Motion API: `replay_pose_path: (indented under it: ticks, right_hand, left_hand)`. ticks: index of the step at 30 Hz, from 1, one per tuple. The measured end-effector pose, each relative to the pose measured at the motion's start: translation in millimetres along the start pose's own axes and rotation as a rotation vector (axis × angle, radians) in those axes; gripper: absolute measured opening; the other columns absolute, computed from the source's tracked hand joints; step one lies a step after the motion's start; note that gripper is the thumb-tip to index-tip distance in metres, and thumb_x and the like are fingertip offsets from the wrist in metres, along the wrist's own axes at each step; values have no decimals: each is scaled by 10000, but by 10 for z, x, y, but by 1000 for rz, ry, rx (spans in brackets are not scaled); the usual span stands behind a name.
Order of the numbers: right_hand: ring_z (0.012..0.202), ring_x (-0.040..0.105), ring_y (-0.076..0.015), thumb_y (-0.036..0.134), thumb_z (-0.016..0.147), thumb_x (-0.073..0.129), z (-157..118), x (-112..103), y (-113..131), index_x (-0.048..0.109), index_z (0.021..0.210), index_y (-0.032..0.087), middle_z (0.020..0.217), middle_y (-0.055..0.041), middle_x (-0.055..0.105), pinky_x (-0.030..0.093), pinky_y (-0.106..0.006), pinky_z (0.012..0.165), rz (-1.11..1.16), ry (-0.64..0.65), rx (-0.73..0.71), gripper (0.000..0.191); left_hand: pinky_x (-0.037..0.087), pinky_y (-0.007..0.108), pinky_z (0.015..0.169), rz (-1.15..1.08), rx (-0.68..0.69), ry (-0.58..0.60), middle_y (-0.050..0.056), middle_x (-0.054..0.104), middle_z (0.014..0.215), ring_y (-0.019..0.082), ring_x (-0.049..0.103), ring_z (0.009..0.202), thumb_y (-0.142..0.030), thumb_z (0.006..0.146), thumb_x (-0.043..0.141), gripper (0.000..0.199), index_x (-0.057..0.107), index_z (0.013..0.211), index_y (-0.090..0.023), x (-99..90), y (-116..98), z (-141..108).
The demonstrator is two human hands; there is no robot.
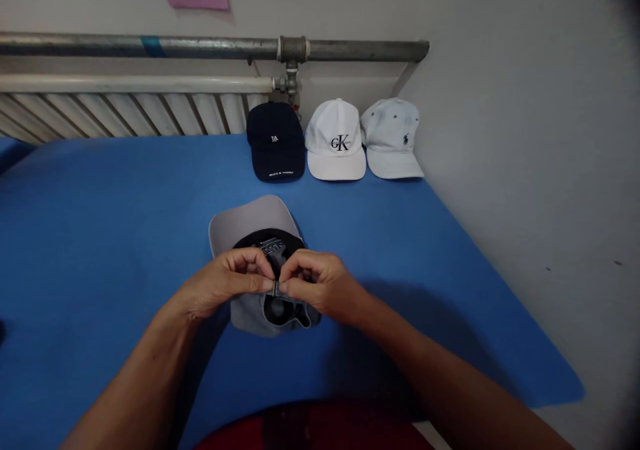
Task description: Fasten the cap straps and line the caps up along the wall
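Observation:
A grey baseball cap (pixel 255 218) lies upside down on the blue surface, its brim pointing away from me to the upper left. The back strap (pixel 283 291) with its small metal buckle is at the near side, over the rear opening. My left hand (pixel 233 280) pinches the strap at the buckle between thumb and forefinger. From the other side, my right hand (pixel 320 283) grips the strap close by, fingertips almost touching those of the left. Part of the cap's inside is hidden behind my fingers.
At the back stand a black cap (pixel 275 140), a white cap with letters (pixel 335 140) and a pale cap with a small emblem (pixel 393 140). Behind them run a radiator (pixel 135 113) and a metal pipe (pixel 210 47). A wall (pixel 525 157) borders the right side.

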State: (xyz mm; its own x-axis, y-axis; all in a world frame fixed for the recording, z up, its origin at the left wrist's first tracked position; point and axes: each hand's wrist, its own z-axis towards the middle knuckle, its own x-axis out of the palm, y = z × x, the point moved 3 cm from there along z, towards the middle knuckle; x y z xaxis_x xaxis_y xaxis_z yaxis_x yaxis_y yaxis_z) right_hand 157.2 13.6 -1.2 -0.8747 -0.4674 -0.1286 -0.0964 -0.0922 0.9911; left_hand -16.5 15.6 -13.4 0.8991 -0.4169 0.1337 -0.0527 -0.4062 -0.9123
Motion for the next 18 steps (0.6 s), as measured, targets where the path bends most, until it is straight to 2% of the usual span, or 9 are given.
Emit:
replay_pose_path:
  ticks: [9,14,18]
  right_hand:
    - [508,436,-64,129,723,629,-16,6,20,626,690,187,590,52,526,356,-188,461,45,-1,36,66]
    - [528,456,-70,122,708,628,-31,17,63,611,667,182,622,38,549,367,-195,473,-44,-33,-41,75]
    - [532,456,-73,92,689,607,-35,16,63,591,643,182,621,38,550,371,-204,486,-100,-37,-69,102]
  left_hand:
    - [351,178,538,20,7,-13,-47,559,574,51,460,542,-221,658,791,140,670,698,-165,44,-54,-39]
    - [359,179,540,31,0,5,-44,563,586,53,462,550,-208,647,792,143,667,699,-160,66,-58,-35]
    - [418,197,607,38,-17,30,-25,616,664,73,526,623,-211,644,800,160,678,737,-164,73,-49,-34]
